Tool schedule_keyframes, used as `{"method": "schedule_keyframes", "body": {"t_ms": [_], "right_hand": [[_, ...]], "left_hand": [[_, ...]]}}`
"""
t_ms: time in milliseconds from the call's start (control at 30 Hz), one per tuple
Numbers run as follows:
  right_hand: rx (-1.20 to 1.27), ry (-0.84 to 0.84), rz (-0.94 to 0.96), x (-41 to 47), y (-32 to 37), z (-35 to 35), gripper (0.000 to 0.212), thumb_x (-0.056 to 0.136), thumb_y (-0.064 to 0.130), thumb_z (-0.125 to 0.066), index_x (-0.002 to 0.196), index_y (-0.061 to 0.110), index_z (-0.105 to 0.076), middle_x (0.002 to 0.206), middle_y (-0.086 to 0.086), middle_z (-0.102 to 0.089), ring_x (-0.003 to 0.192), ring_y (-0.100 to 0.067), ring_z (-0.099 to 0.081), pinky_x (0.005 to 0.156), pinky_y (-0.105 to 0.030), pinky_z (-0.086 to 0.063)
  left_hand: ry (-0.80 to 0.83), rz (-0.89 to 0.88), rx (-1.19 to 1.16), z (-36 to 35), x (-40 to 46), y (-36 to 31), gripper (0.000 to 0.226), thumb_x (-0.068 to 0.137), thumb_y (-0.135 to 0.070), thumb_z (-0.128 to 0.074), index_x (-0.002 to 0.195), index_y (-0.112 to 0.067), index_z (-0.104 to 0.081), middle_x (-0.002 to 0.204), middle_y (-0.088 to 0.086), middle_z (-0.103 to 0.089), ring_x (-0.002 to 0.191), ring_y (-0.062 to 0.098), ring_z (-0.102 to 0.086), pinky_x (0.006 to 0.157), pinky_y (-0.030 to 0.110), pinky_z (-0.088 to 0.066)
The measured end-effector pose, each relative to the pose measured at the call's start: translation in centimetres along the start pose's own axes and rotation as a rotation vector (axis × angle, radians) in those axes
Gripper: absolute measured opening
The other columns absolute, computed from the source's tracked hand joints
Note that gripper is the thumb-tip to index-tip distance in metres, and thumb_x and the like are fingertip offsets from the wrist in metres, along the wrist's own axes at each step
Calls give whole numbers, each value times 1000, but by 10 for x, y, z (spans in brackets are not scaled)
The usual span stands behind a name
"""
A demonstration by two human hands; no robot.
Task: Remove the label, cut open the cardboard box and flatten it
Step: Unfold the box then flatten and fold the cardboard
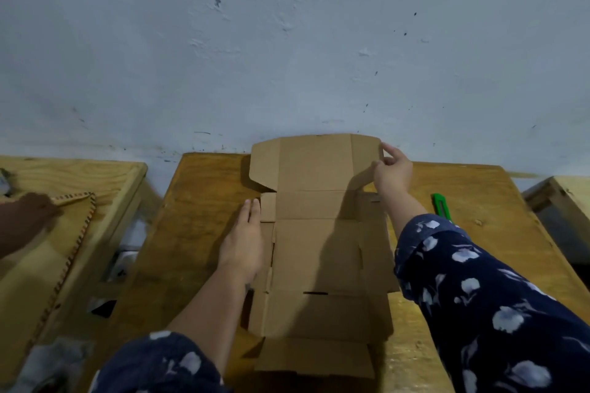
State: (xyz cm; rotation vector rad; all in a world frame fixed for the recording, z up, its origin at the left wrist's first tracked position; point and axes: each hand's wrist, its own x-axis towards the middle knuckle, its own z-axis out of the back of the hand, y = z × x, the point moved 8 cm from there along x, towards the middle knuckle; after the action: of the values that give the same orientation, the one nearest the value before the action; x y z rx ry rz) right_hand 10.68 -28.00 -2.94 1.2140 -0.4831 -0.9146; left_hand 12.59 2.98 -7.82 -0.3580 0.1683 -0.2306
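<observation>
The opened cardboard box (314, 265) lies spread out flat along the centre of the wooden bench (191, 233). At centre left, the left hand (244, 242) presses its edge with straight fingers, grip released. Farther up, the right hand (391, 174) pinches the raised far flap's right corner. A green box cutter (442, 206) lies at right.

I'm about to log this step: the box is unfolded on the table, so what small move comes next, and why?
Probably fold the far panel down flat. The right hand pinches the far right flap of the cardboard box, and that end stands up against the wall, while the left hand presses the near part onto the wooden table.
</observation>
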Motion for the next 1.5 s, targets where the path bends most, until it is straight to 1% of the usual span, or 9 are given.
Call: {"method": "schedule_keyframes", "body": {"t_ms": [133,233,400,567,700,900,1100,1233,1500], "right_hand": [[24,-4,48,-19,12,3,42,95,4,-50,129,27,-55,103,-1,-58,94,-17,-57,82,-30,-50],[51,-24,70,-32,15,9,41,95,3,-49,127,28,-55,103,0,-54,93,-15,-53,84,-32,-52],[63,-35,51,-46,6,18,42,94,-1,-48,126,27,-53,103,-3,-54,94,-17,-54,85,-32,-50],[86,-48,5,-55,-9,19,44,94,-3,-46,124,28,-55,109,-3,-51,93,-17,-52,82,-31,-48],[107,-66,-15,-59,-17,16,45,94,-3,-46,122,30,-56,109,-2,-52,94,-17,-53,76,-29,-45],[133,-90,-54,-57,-25,14,46,94,-3,-46,124,31,-57,107,-1,-54,85,-11,-52,67,-22,-44],[129,-74,-26,-52,-15,16,43,94,2,-50,125,30,-56,108,0,-55,96,-15,-53,67,-23,-46],[59,-48,97,-48,-6,15,39,91,10,-59,121,35,-53,108,-1,-56,97,-19,-57,77,-35,-55],[-59,-40,116,-34,-30,19,44,90,13,-60,131,26,-47,107,0,-56,99,-17,-55,73,-30,-48]], "left_hand": [[9,-28,43,10,-7,12,60,102,-32,-32,153,-17,-4,162,0,-6,139,19,-33,103,35,-41],[14,-22,258,17,-11,25,67,99,-50,-22,152,-17,4,161,1,2,148,19,-3,117,49,-12],[37,35,449,17,-22,47,78,94,-61,-8,150,-11,9,159,9,17,145,24,19,113,60,9],[108,71,499,1,-40,51,91,84,-70,8,147,-5,14,153,15,30,138,29,35,103,58,28],[231,108,264,-25,-51,57,110,71,-88,0,145,-9,24,152,11,33,137,27,37,108,57,25],[291,84,216,-38,-52,55,134,55,-99,-22,141,-12,31,147,10,42,135,26,40,107,60,21],[261,100,215,-38,-39,52,135,52,-100,-17,144,-11,28,149,11,39,137,26,37,110,61,17],[234,121,222,-37,-21,44,135,53,-100,-16,144,-10,28,151,11,37,139,26,35,111,61,15],[206,116,206,-39,19,29,135,55,-99,-21,146,-11,24,152,11,35,139,26,34,109,59,17]]}}
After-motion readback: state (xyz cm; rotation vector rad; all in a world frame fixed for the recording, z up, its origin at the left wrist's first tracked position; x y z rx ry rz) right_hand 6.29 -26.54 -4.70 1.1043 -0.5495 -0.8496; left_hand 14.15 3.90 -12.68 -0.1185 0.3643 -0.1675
